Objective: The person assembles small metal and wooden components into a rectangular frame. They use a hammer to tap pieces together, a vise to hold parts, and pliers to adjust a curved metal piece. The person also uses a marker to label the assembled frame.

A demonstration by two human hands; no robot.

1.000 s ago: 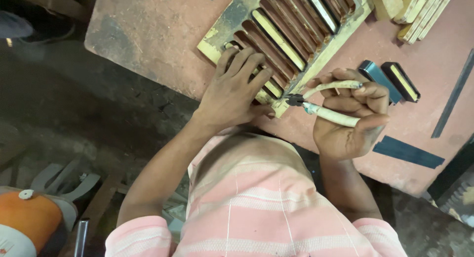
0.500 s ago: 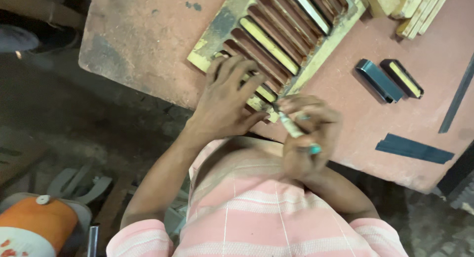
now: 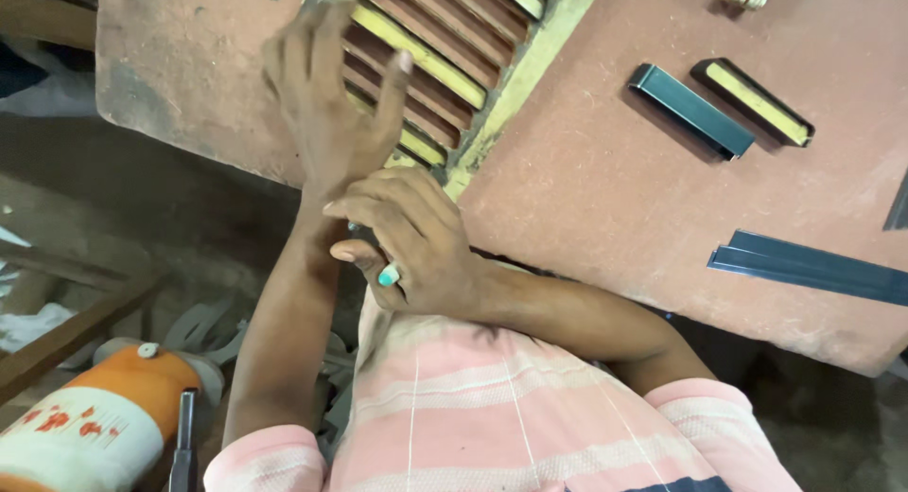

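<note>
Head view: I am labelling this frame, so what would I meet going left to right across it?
Orange and white canister → left hand → right hand → slatted wooden frame → dark flat bar → yellow-faced bar → long dark strip.

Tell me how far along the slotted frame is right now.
Done: a few slots of the wooden frame hold yellow strips. In hand: the left hand is spread over the frame; the right hand is closed around a teal-tipped tool near the frame's corner. Left: several slots show bare reddish-brown, and one more yellow strip sits in a black case aside.
</note>
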